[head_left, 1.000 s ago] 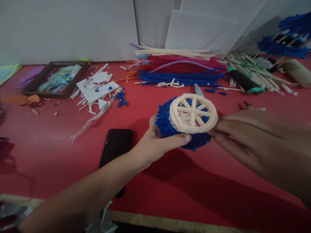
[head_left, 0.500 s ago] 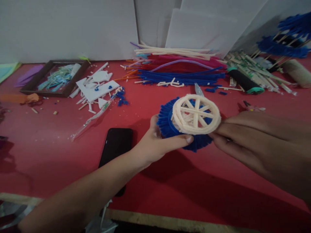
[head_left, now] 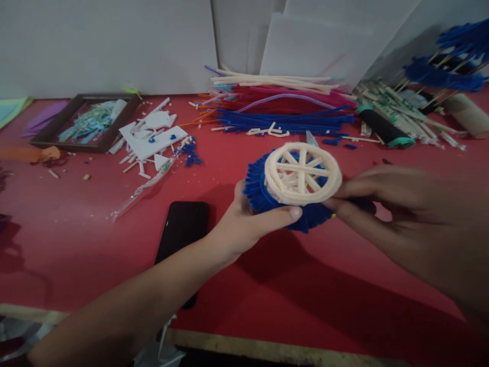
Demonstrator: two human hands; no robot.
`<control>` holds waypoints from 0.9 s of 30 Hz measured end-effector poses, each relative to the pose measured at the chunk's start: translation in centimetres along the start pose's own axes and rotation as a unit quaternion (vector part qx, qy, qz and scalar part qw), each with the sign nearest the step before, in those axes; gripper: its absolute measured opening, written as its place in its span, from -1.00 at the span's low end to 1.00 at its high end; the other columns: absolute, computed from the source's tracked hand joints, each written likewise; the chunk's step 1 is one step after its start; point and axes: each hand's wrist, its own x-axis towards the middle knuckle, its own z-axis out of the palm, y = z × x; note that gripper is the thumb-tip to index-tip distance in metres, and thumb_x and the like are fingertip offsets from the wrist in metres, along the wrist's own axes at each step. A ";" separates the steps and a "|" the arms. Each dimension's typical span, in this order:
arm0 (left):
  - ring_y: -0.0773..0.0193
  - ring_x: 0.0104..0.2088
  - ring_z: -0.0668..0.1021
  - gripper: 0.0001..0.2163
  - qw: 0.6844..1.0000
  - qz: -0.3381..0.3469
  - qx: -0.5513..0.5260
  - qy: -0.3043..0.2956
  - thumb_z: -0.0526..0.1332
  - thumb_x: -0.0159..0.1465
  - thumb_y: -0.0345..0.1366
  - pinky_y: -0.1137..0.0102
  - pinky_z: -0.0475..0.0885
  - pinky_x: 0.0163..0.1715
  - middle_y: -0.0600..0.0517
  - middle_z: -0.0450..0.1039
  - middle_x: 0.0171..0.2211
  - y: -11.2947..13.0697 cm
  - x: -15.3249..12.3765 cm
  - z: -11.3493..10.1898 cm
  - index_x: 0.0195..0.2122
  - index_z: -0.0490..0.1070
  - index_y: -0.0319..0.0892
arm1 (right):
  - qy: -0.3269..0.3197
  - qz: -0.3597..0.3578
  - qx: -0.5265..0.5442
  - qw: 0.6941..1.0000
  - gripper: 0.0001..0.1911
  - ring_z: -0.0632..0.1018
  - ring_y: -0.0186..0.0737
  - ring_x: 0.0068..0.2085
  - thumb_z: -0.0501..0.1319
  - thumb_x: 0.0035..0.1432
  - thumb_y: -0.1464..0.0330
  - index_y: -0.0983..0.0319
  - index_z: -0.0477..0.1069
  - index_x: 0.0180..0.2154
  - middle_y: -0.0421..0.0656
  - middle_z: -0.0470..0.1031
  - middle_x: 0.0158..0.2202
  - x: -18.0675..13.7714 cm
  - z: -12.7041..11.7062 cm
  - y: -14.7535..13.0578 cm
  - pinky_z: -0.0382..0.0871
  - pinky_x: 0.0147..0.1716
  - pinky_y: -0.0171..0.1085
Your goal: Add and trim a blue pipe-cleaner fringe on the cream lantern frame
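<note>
A craft piece built from pipe cleaners is held over the red table: a cream spoked wheel (head_left: 301,167) on top, a blue fringed ring (head_left: 256,186) beneath it. My left hand (head_left: 244,224) is closed round its left side, thumb pressed along the near edge below the wheel. At the wheel's right rim my right hand (head_left: 385,209) pinches with thumb and forefinger. Something dark blue shows between those fingers, but what it is I cannot make out. The tip of a blade (head_left: 311,137) shows on the table behind the wheel.
A black phone (head_left: 183,229) lies left of the piece. Behind are bundled pipe cleaners (head_left: 286,117), white scraps (head_left: 153,140) and a brown framed tray (head_left: 103,148). A black roll (head_left: 385,127), wrapped sticks (head_left: 420,117) and a blue fringed structure (head_left: 443,74) stand right.
The craft piece has shifted slightly left and up in view, still in my left hand. My right hand has turned, its thumb and forefinger now showing more plainly at the rim.
</note>
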 end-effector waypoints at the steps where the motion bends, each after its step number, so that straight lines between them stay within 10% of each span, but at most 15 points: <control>1: -0.25 0.27 0.51 -0.14 1.000 -0.005 -0.001 -0.009 0.64 -0.15 -0.22 -0.03 0.42 0.24 -0.21 0.58 0.14 0.2 0.0 0.1 0.20 0.38 -0.17 | 0.001 0.002 0.005 1.000 -0.70 0.59 -0.05 -0.23 0.13 0.40 0.04 -0.01 0.57 -0.20 -0.08 0.57 -0.26 0.1 0.1 0.1 0.37 -0.41 -0.15; 16: -0.18 0.16 0.59 -0.21 0.998 -0.038 0.017 -0.045 0.65 -0.17 -0.10 0.08 0.56 0.07 -0.14 0.63 0.09 0.7 0.0 0.0 0.14 0.53 -0.08 | -0.019 -0.207 0.014 0.978 -0.77 0.63 -0.31 -0.20 0.06 0.50 0.39 0.06 0.48 -0.03 -0.20 0.60 -0.24 4.1 0.2 -0.1 0.48 -0.30 -0.30; 27: -0.21 0.22 0.55 -0.23 1.000 -0.017 -0.007 -0.001 0.63 -0.14 -0.32 -0.05 0.43 0.23 -0.16 0.64 0.06 0.3 0.0 0.0 0.14 0.45 -0.15 | -0.003 -0.186 0.005 0.982 -0.84 0.57 -0.10 -0.13 0.16 0.44 0.32 0.11 0.54 -0.11 -0.07 0.50 -0.17 3.4 0.5 -0.7 0.48 -0.30 -0.09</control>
